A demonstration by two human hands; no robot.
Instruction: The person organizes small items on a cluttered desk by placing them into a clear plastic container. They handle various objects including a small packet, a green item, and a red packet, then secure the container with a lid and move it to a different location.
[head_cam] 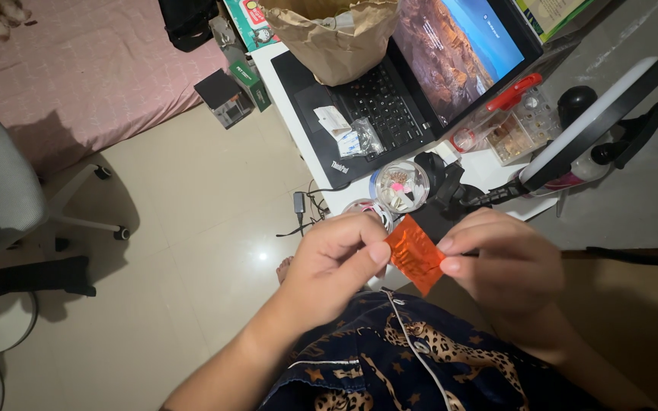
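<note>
While both hands meet over the person's lap, a small orange foil packet [414, 253] is held between them: the left hand [334, 259] pinches its left edge with thumb and forefinger, and the right hand [506, 262] nips its right edge the same way. It looks light, thin and crinkly, probably slick, so a firm grip at the sealed edges suits it best. Farther off, on the white desk [489, 164], stand a round clear container [400, 185] and an open laptop [413, 72], with a brown paper bag [333, 38] resting on its keyboard.
</note>
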